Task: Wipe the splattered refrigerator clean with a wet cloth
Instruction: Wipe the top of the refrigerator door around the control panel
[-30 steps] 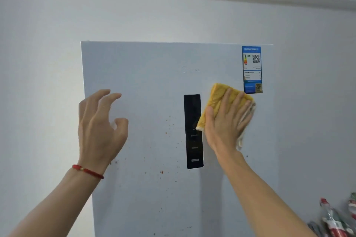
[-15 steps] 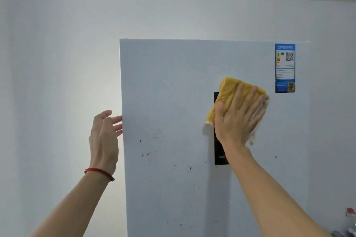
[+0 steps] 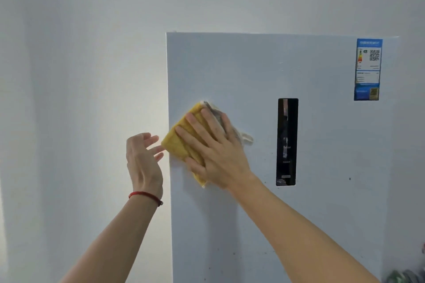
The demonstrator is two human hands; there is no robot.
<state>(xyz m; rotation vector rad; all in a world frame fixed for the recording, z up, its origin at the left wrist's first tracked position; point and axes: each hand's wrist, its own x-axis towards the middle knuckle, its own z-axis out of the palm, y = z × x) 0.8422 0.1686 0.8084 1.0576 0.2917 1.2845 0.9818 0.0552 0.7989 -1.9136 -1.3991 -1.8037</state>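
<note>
A pale white refrigerator (image 3: 322, 213) fills the right half of the view, with a black vertical control panel (image 3: 287, 140) on its door. My right hand (image 3: 218, 151) lies flat on a folded yellow cloth (image 3: 184, 142), pressing it against the door near the refrigerator's left edge. A few small dark specks remain on the door, low down and right of the panel. My left hand (image 3: 143, 163), with a red string on the wrist, hovers empty with fingers apart just left of the refrigerator's edge, close to the cloth.
A blue energy label (image 3: 367, 69) sticks to the door's top right corner. A plain white wall (image 3: 80, 99) lies left of and above the refrigerator. Some blurred objects (image 3: 404, 279) show at the bottom right corner.
My right hand has swept the cloth leftward across the door, from beside the black panel to the left edge. The brown splatters seen there earlier no longer show. My view has shifted left.
</note>
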